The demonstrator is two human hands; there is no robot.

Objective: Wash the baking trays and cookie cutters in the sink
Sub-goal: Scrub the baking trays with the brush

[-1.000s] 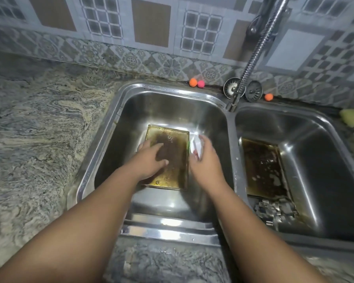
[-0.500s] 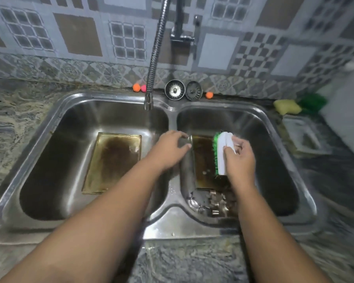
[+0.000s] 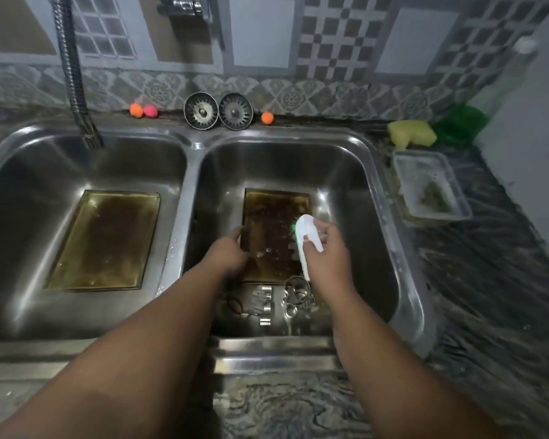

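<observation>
A person is leaning over a double steel sink, scrubbing a dirty tray that is lying flat, open side up, on the floor of the right basin. The tray's long axis is running straight away from the person toward the tiled back wall. The left hand is curling its fingers over the tray's left rim, bracing it. The right hand is gripping a white brush, fingers wrapped round its body, green bristles facing left and down at the tray's right edge. The brush is lying roughly in line with the tray, its rounded nose pointing toward the back wall. A heap of metal cutters is sitting against the tray's near end, not being touched. A second tray, also browned, is waiting flat in the left basin, its long axis likewise running front to back. The step appears to be an early scrub of the right-hand tray; most of the job looks undone. The next move is likely calling for firm strokes along the tray's length while the left hand is keeping it from sliding into the cutters.
</observation>
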